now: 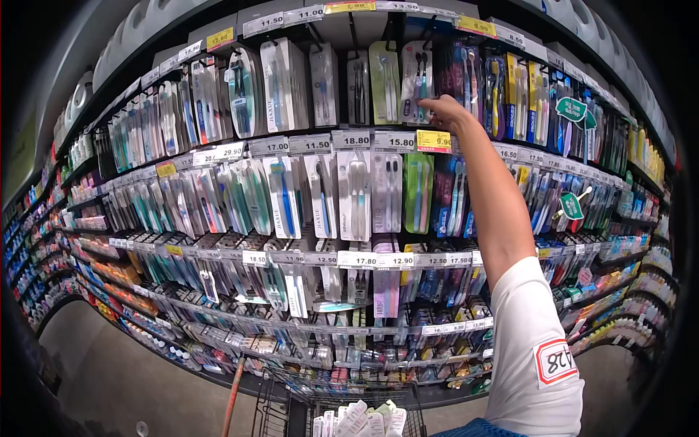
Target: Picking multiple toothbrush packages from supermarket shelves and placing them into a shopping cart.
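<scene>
My right hand (445, 112) reaches up to the top row of hanging toothbrush packs. Its fingers touch the lower part of a clear blister pack (418, 65) with dark-headed toothbrushes; whether they grip it cannot be told. Left of that pack hangs a green-edged toothbrush pack (384, 82), and to its right are purple packs (471, 82). A yellow price tag (433, 141) is just below the hand. My left hand is out of view.
A black wire shopping cart (273, 407) holding several white toothbrush packs (357, 418) stands at the bottom, below the curved shelf rails (355, 259). An orange-red pole (234, 396) is left of the cart. Large white jugs (136, 24) line the top shelf.
</scene>
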{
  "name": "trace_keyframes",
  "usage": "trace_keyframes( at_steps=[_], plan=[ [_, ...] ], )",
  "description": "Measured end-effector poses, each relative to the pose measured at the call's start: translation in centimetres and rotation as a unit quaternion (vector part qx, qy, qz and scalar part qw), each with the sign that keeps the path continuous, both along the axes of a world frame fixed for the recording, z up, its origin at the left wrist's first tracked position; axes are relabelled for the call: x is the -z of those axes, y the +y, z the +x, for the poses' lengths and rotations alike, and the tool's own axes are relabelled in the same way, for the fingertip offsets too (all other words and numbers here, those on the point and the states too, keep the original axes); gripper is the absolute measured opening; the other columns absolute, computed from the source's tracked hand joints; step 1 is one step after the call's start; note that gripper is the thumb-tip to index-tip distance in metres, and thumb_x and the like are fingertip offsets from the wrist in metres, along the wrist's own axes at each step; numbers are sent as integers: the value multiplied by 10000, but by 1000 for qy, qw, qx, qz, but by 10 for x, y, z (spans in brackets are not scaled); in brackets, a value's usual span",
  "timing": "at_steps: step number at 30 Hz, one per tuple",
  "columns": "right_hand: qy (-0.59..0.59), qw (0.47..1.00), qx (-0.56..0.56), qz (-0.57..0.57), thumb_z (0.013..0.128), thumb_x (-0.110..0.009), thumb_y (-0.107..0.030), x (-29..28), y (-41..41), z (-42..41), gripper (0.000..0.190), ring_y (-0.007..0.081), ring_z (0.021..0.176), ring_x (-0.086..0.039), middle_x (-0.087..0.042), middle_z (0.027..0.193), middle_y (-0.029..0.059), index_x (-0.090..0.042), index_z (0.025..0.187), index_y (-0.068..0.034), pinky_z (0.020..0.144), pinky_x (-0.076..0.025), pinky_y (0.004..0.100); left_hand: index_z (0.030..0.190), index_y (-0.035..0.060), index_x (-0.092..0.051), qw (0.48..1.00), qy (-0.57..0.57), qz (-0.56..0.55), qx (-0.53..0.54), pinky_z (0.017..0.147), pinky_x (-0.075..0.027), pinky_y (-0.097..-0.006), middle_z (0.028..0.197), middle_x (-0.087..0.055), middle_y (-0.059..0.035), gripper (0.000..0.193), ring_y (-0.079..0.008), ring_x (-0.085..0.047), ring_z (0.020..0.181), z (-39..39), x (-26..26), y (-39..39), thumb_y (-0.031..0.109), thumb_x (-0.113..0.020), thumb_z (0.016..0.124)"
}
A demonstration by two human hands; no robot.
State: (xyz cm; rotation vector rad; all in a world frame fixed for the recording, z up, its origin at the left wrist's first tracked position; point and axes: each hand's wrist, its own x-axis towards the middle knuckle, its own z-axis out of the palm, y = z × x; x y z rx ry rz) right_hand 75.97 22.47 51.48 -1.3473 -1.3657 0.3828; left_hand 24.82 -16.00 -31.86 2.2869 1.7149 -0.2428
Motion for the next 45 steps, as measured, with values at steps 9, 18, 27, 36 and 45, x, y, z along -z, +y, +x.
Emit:
trace_keyframes(
  at_steps=[9, 18, 27, 36, 45],
  plan=[
    [175, 942, -178, 224, 873, -570, -234, 5, -66, -35, 185, 100, 748, -560, -613, 861, 7, -604, 959, -73, 677, -441, 262, 962, 151, -671, 991, -124, -46, -10, 844, -375, -534, 969, -628, -122, 311, -339, -511, 967, -10, 32, 1, 404, -562, 819],
    [190, 891, -295, 289, 900, -525, -206, 35, -166, -55, 259, 102, 788, -632, -631, 902, 41, -552, 1057, -2, 699, -535, 242, 1025, 137, -638, 977, -184, -65, -82, 837, -395, -496, 980, -629, -137, 388, -331, -526, 942, 1, -11, 10, 417, -611, 758],
    [180, 931, -316, -6, 685, -716, -233, 294, -252, -61, 541, 140, 933, -577, -604, 1030, 42, -546, 1139, 9, 844, -459, 274, 901, 75, -636, 983, -178, 28, -38, 827, -395, -514, 1000, -588, -198, 369, -381, -510, 944, -7, 3, -10, 423, -537, 831],
    [-72, 774, -295, -555, 803, -577, -343, 659, -287, -69, 354, 157, 763, -615, -645, 845, 127, -620, 944, -21, 634, -491, 316, 891, 195, -681, 969, -22, 228, 94, 809, -347, -531, 938, -634, -43, 283, -263, -520, 926, -25, 47, -1, 421, -558, 774],
    [-127, 812, -111, -559, 794, -549, -225, 812, -308, -90, 328, 257, 546, -641, -616, 647, 188, -569, 832, 100, 521, -508, 364, 950, 190, -660, 997, -60, -51, 1, 863, -302, -455, 1055, -609, -37, 376, -241, -472, 1078, 5, -36, 16, 506, -478, 859]
  ],
)
